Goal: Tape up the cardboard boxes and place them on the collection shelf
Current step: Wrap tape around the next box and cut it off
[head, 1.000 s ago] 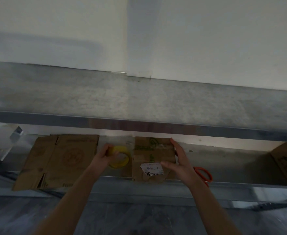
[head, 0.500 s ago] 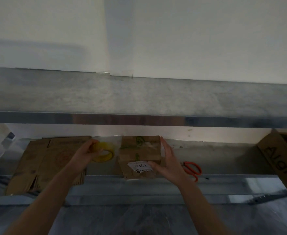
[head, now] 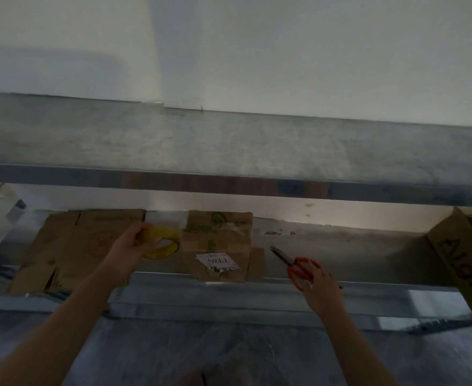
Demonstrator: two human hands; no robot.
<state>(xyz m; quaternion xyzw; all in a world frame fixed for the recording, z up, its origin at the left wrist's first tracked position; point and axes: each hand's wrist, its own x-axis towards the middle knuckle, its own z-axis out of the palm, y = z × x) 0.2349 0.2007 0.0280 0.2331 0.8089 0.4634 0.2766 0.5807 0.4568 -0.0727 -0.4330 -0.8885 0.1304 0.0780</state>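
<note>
A small cardboard box point(head: 219, 240) with green print and a white label stands on the lower metal shelf point(head: 354, 254), its front edge at the shelf lip. Just left of it my left hand point(head: 130, 246) grips a yellow roll of tape point(head: 163, 243), with a clear strip stretched up toward the box. To the right, my right hand point(head: 320, 288) rests its fingers on the orange handles of the scissors point(head: 296, 264), which lie on the shelf with their blades pointing up-left. Whether the fingers have closed round the handles is hidden.
Flattened cardboard point(head: 87, 240) lies on the shelf at the left. An open box printed "Align" point(head: 463, 263) sits at the far right edge. An upper metal shelf point(head: 229, 151) runs overhead, close above the working space, with a white wall behind.
My right hand left the box's side and moved right onto the scissors. My left hand still holds the tape roll beside the box. The view shifted a little.
</note>
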